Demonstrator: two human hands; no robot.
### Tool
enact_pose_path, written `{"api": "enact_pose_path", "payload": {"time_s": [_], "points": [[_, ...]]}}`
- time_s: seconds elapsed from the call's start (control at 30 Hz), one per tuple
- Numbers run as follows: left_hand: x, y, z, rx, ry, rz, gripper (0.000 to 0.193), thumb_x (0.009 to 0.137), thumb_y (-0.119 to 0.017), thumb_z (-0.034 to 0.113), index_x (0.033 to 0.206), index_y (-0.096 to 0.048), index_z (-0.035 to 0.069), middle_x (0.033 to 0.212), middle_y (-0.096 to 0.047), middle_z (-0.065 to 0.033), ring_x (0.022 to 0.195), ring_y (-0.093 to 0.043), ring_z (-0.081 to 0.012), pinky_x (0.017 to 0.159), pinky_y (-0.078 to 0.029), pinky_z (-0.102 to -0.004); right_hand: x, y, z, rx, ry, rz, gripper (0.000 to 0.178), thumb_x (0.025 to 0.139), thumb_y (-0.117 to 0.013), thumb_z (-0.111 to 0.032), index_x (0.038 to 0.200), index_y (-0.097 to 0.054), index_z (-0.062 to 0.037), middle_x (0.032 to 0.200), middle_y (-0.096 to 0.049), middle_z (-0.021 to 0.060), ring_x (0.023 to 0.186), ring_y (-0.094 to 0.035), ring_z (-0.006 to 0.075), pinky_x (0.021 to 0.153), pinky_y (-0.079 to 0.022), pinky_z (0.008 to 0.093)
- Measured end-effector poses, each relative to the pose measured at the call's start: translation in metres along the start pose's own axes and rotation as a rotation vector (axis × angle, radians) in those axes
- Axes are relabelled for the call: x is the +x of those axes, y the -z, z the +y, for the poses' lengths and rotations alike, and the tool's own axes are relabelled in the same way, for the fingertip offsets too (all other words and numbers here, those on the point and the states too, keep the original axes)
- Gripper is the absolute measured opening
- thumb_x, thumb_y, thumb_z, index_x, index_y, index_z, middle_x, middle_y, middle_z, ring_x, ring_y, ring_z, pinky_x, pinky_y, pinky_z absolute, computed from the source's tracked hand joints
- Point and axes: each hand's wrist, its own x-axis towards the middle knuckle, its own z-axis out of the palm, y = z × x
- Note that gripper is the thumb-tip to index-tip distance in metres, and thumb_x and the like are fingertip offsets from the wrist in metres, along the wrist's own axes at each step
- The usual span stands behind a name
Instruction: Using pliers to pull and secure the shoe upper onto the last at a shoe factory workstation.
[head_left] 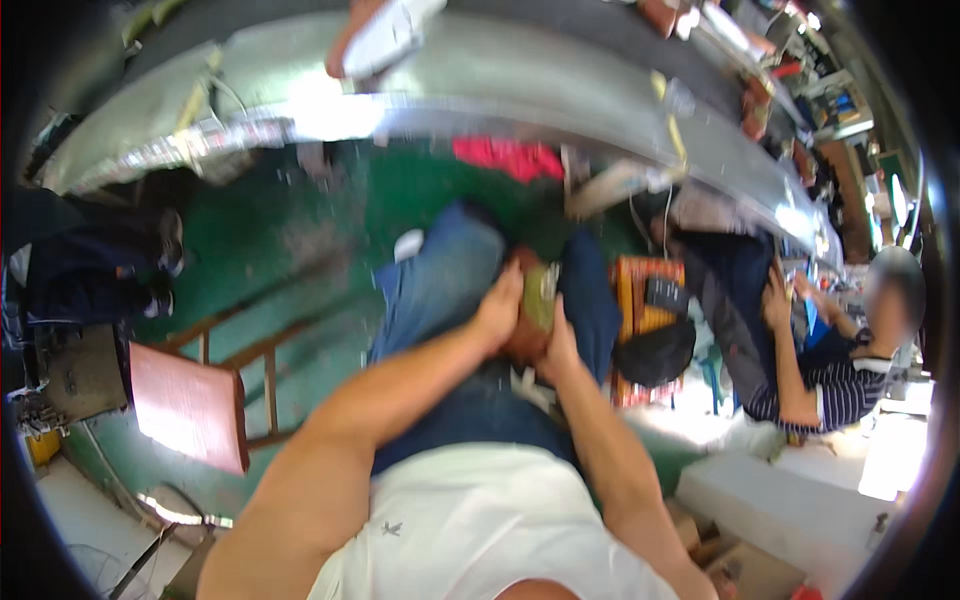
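Note:
Between my knees I hold a blurred brown and olive-green shoe, its olive side facing up. My left hand is closed around its left side. From the right and near end my right hand grips it too, with the fingers partly hidden behind it. Both forearms reach in over my jeans. What lies under the shoe cannot be made out.
Ahead runs a long grey conveyor carrying a pale-soled shoe. A wooden stool lies left on the green floor. A patterned box bearing a black round thing stands right, near a seated co-worker. Pink cloth lies under the conveyor.

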Motion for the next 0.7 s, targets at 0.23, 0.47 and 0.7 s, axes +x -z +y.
{"api": "enact_pose_path", "payload": {"time_s": [0.23, 0.47, 0.7], "points": [[-0.079, -0.026, 0.198, 0.479, -0.522, -0.31, 0.073, 0.1, -0.057, 0.021, 0.16, -0.021, -0.001, 0.165, -0.004, -0.0343, 0.153, -0.01, -0.0523, 0.124, -0.016, -0.0522, -0.129, -0.06, -0.096, -0.51, 0.364, -0.408, 0.128, 0.065, -0.09, -0.03, 0.163, -0.01, -0.0055, 0.161, -0.031, 0.014, 0.151, -0.029, 0.026, 0.124, -0.023, 0.0438], [0.11, 0.113, 0.372, 1.57, -0.675, 0.772, 0.09, 0.085, -0.078, 0.033, 0.153, -0.031, -0.006, 0.158, -0.027, -0.0359, 0.146, -0.026, -0.0541, 0.119, -0.028, -0.055, 0.013, -0.155, -0.283, -0.009, 0.402, -0.285, 0.072, 0.091, -0.06, -0.036, 0.149, -0.038, 0.0, 0.139, -0.059, 0.0176, 0.124, -0.06, 0.0344, 0.105, -0.049, 0.0516], [0.182, 0.149, 0.425, 1.314, -0.211, 0.38, 0.095, 0.082, -0.079, 0.037, 0.155, -0.033, -0.002, 0.112, -0.07, -0.031, 0.107, -0.068, -0.0448, 0.093, -0.052, -0.045, 0.261, -0.205, -0.498, -0.617, 0.827, 0.258, 0.071, 0.087, -0.067, -0.037, 0.14, -0.044, 0.0039, 0.136, -0.056, 0.0241, 0.112, -0.065, 0.0364, 0.095, -0.052, 0.0445]]}}
